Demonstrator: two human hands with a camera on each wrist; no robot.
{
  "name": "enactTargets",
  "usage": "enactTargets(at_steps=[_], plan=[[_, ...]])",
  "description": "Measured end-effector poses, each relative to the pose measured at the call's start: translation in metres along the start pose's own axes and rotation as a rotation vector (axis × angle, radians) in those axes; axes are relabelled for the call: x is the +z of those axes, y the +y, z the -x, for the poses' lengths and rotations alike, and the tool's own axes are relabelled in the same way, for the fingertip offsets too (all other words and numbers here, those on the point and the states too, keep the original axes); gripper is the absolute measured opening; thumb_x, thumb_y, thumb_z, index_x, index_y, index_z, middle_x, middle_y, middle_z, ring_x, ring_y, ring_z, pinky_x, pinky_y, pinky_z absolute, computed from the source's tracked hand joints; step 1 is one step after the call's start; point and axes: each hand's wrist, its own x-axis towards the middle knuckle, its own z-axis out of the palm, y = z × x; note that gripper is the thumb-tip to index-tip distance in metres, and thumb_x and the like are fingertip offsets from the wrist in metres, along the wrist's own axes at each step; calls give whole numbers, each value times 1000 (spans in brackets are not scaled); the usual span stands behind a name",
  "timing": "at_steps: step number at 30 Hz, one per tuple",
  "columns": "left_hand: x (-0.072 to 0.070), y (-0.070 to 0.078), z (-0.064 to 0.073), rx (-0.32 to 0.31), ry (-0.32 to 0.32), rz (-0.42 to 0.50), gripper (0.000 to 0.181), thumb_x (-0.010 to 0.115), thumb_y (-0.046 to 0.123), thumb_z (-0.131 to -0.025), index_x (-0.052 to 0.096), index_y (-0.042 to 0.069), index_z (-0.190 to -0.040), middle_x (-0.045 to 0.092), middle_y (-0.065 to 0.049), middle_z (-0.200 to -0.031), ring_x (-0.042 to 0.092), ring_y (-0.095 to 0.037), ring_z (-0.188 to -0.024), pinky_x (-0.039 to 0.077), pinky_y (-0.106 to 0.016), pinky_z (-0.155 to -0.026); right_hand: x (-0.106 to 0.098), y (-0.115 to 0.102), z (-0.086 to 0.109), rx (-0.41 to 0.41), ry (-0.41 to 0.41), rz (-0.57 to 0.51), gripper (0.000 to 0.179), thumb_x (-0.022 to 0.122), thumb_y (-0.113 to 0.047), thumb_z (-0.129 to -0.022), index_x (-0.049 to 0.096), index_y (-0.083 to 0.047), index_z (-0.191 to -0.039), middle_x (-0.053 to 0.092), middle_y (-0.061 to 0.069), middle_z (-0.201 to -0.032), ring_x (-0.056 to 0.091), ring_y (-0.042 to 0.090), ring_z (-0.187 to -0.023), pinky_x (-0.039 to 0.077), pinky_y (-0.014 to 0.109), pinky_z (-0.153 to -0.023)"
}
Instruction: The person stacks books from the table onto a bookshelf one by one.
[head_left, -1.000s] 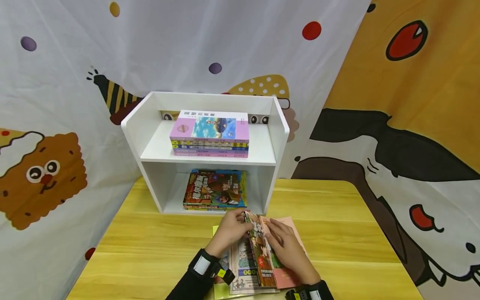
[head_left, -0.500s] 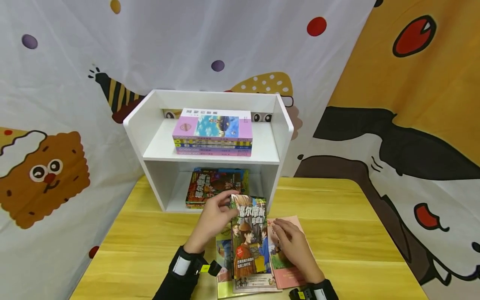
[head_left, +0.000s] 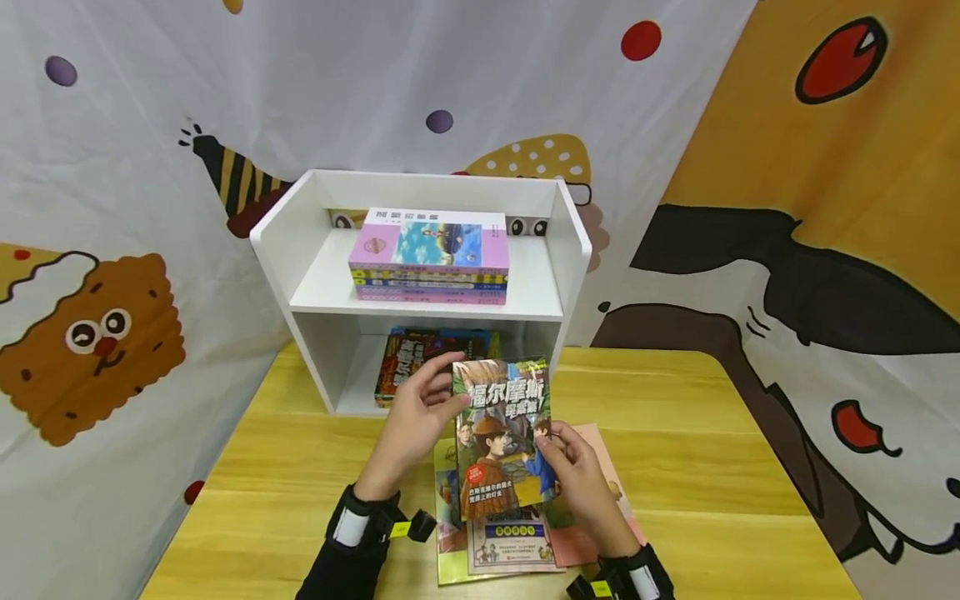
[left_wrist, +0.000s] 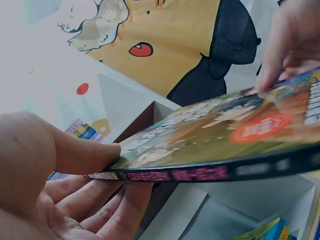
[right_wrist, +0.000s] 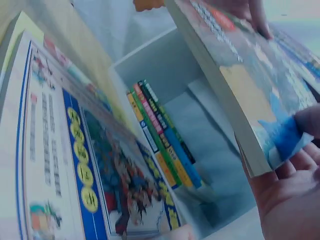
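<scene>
A paperback book (head_left: 498, 450) with a boy in a brown hat on its cover is held up, cover facing me, above the table. My left hand (head_left: 412, 421) pinches its left, spine edge, with the thumb (left_wrist: 90, 155) on the cover and fingers beneath. At the opposite edge my right hand (head_left: 588, 492) grips it, the thumb on the cover and fingers behind. Under it lie a cream book (head_left: 517, 557) with a blue label, a yellow-green book (head_left: 448, 542) and a pink book (head_left: 581, 546), partly hidden by the held book and right hand.
A white two-tier shelf (head_left: 315, 358) stands at the back of the wooden table (head_left: 675, 467). Its upper tier bears a book stack (head_left: 431, 250) with a pink cover on top. Another stack (head_left: 397, 367) lies in the lower tier, partly behind the left hand. A printed cloth (head_left: 487, 67) hangs behind.
The book has risen from the pile and turned from edge-on to cover facing me. My right hand has gone from resting on the pink book to gripping the lifted book's right edge.
</scene>
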Motion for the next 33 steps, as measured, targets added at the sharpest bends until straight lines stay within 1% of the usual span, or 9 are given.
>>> enactTargets(at_steps=[6, 12, 16, 21, 23, 26, 28, 30, 33], plan=[[-5, -6, -3, 19, 49, -30, 54, 61, 35, -90, 38, 42, -137, 61, 1, -118, 60, -13, -98, 52, -44, -83, 7, -22, 2, -24, 86, -11, 30, 51, -25, -96, 51, -5, -118, 46, 8, -68, 44, 23, -50, 40, 32, -40], [-15, 13, 2, 154, 90, -73, 42, 50, 29, -97, 43, 32, -138, 63, 1, -116, 62, -15, -85, 46, -32, -56, 2, -59, -7, -70, 87, 142, 28, 53, -22, -96, 57, -15, -123, 55, 17, -75, 47, 25, -53, 42, 31, -41], [-19, 25, 8, 232, 37, -90, 42, 49, 20, -98, 42, 26, -139, 61, -4, -121, 60, -15, -92, 47, -31, -62, -6, -86, -11, -109, 34, 278, 31, 52, -18, -96, 56, -13, -127, 55, 19, -75, 43, 21, -51, 40, 31, -43], [-20, 31, 12, 252, -52, -119, 46, 48, 18, -98, 38, 27, -142, 56, -5, -129, 46, -13, -48, 43, -30, -44, -11, -117, -23, -144, -56, 438, 36, 49, -16, -97, 51, -7, -132, 46, 9, -64, 36, 12, -47, 37, 29, -45], [-20, 33, 12, 256, -73, -129, 47, 48, 17, -98, 36, 27, -143, 50, -3, -136, 49, -10, -52, 44, -30, -46, -11, -124, -31, -150, -100, 465, 36, 48, -16, -98, 51, -8, -132, 48, 7, -65, 39, 11, -50, 39, 29, -48], [-20, 35, 11, 253, -92, -137, 51, 49, 15, -97, 33, 28, -144, 50, -2, -135, 48, -8, -52, 44, -31, -47, -11, -127, -40, -166, -162, 477, 36, 47, -16, -98, 51, -8, -133, 63, 10, -89, 49, 11, -61, 44, 29, -56], [-20, 35, 10, 247, -101, -147, 53, 50, 15, -97, 31, 30, -145, 62, -6, -112, 48, -8, -52, 45, -30, -51, -13, -123, -45, -167, -179, 471, 36, 48, -16, -98, 51, -9, -133, 61, 11, -116, 57, 12, -76, 48, 30, -63], [-19, 33, 10, 236, -105, -140, 55, 50, 15, -97, 30, 30, -145, 64, -7, -90, 32, -12, -37, 39, -30, -41, -18, -115, -49, -156, -189, 454, 36, 48, -18, -98, 50, -13, -134, 55, 9, -130, 59, 14, -83, 49, 31, -65], [-17, 31, 10, 226, -95, -127, 54, 50, 15, -97, 31, 27, -146, 61, -9, -73, 29, -13, -34, 37, -27, -38, -24, -101, -52, -102, -167, 398, 36, 51, -26, -96, 53, -21, -132, 54, 5, -132, 59, 18, -92, 50, 31, -67]])
